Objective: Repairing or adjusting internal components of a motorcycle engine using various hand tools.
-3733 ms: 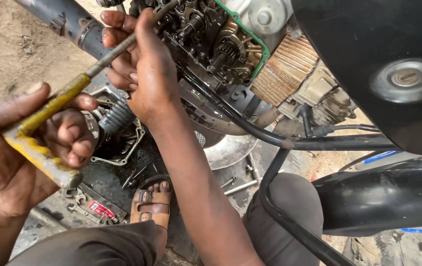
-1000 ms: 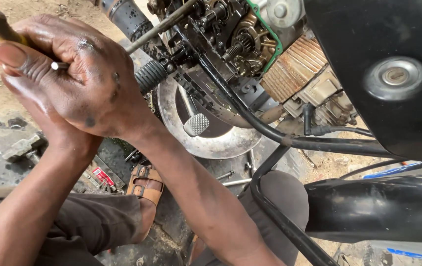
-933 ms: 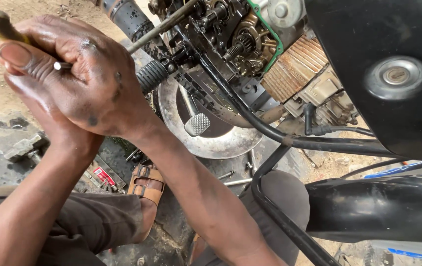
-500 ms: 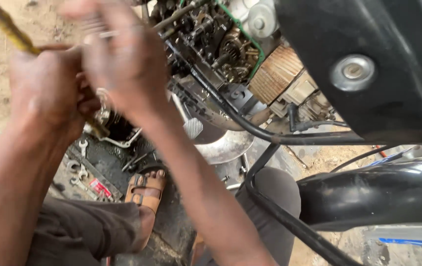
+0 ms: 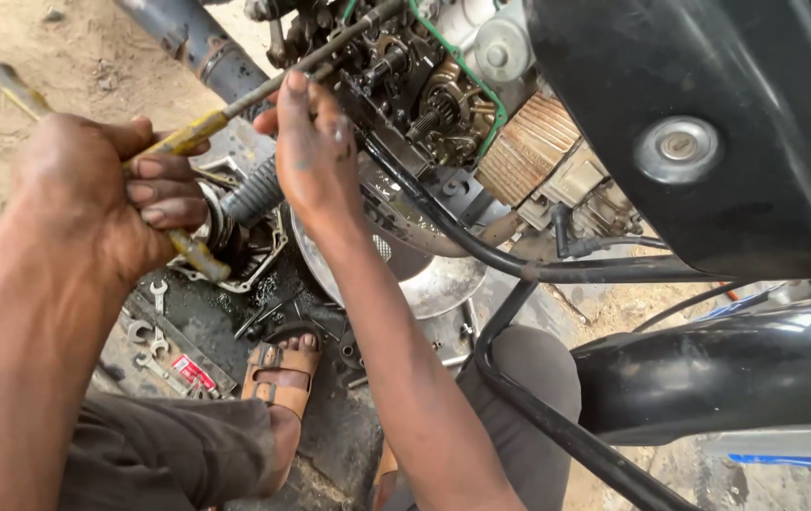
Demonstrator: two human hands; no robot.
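My left hand [image 5: 112,199] is closed around the yellow crossbar of a T-handle wrench [image 5: 183,142]. The wrench's dark steel shaft runs up and right into the open motorcycle engine [image 5: 424,95], where gears and a green gasket line show. My right hand [image 5: 316,156] is further along that shaft, fingers and thumb pinching it just short of the engine. Both hands are smeared with grease.
A black fuel tank [image 5: 708,123] fills the upper right, and a black frame tube [image 5: 557,426] crosses below it. On the oily ground lie a metal bowl [image 5: 424,284], a removed engine cover [image 5: 254,255] and several spanners [image 5: 150,331]. My sandalled foot [image 5: 278,374] rests near them.
Both hands were clasped together on the yellow handle. The right hand has since left it and slid up the shaft toward the engine, while the left keeps the handle, now lower.
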